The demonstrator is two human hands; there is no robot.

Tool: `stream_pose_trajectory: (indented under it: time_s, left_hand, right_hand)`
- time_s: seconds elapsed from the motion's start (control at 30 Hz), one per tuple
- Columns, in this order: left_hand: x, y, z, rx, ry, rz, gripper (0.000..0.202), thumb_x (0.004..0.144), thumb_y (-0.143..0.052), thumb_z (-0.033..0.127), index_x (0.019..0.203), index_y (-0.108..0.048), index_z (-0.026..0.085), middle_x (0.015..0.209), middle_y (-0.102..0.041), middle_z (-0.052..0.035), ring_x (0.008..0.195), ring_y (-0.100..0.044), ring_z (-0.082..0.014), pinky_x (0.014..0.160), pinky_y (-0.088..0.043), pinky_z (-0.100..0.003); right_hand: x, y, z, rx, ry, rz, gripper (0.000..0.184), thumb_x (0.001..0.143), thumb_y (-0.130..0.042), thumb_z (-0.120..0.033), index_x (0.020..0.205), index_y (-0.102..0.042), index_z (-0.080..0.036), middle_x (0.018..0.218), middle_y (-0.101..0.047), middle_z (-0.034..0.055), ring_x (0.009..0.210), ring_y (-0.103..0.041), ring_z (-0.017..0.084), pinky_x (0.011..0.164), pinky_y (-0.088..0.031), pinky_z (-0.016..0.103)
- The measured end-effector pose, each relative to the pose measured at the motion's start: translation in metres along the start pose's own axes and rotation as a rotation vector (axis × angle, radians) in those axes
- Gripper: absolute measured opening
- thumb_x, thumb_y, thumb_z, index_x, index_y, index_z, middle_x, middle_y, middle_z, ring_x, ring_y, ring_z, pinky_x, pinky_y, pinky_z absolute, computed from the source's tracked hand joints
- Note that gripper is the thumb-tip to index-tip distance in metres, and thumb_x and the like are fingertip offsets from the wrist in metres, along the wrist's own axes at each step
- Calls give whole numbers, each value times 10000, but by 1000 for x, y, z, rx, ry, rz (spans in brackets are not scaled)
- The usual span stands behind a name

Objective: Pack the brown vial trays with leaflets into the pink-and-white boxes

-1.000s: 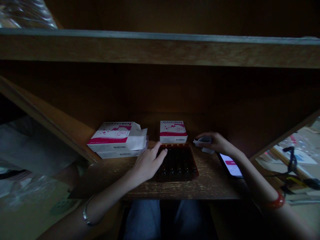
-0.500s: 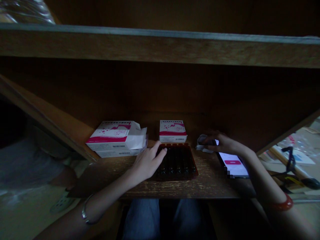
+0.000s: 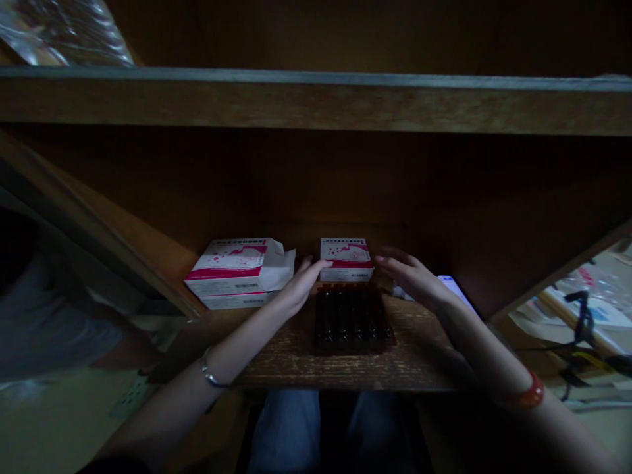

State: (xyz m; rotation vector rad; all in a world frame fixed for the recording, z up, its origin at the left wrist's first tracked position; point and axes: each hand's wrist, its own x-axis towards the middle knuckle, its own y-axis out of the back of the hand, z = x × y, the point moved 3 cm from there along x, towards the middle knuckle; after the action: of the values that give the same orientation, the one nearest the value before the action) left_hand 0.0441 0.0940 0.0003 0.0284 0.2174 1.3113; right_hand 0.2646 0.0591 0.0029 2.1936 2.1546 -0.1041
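My left hand [image 3: 300, 288] has its fingers stretched out, their tips at the left side of a small pink-and-white carton [image 3: 346, 255]. On the carton's other side, my right hand [image 3: 411, 276] is open, fingers apart and pointing at it, with a little gap left. Neither hand holds anything. Just in front of the carton lies a dark brown tray [image 3: 390, 322] with several dark glass vials [image 3: 344, 322] in a row. A crumpled white piece [image 3: 402, 292], perhaps paper, is partly hidden behind my right hand.
Two stacked pink-and-white cartons [image 3: 227, 266], flaps open, stand at the left. A lit phone [image 3: 455, 289] lies at the right, partly behind my right arm. Above runs a wooden shelf edge [image 3: 316, 105]. A person's grey sleeve [image 3: 64, 316] shows at far left.
My left hand has left the tray and moved forward to the small carton. My right hand has come left from the crumpled white piece to the carton's right side, letting go of it.
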Motion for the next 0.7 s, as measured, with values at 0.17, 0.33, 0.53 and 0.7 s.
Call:
stream_pose_trajectory:
  time_s: [0.17,0.33,0.53,0.7]
  left_hand:
    - [13,-3,-9,-154,96,-44,316,783,-562,349,976,-657,117,1013,-743,-108,988,-673,-202,945,-501,-317]
    - [12,-3,-17,-228,69,-67,327,799,-592,309,1049,-650,106,1046,-739,-104,1039,-666,-194,993,-480,-322]
    - [1,-4,-5,-286,-84,-7,377,871,-513,285,1222,-572,161,1319,-631,-75,1308,-510,-180,1161,-328,-339]
    - [-23,-7,18,-328,-217,-52,451,896,-526,341,1332,-516,224,1435,-543,-13,1418,-378,-188,1202,-273,-322]
  right_hand:
    - [13,-25,20,90,-16,-155,395,819,-658,-367,1181,-628,-210,1256,-687,59,1184,-622,225,1051,-481,372]
    - [10,-30,27,132,2,-172,374,822,-646,-332,1178,-649,-219,1306,-660,28,1228,-592,211,1076,-454,345]
    - [-5,-31,18,138,49,-16,471,820,-657,-412,1271,-602,-288,1322,-647,12,1281,-551,242,1080,-444,396]
    - [-22,-31,-14,182,342,144,496,832,-659,-412,1311,-572,-318,1339,-630,11,1283,-540,243,1064,-445,420]
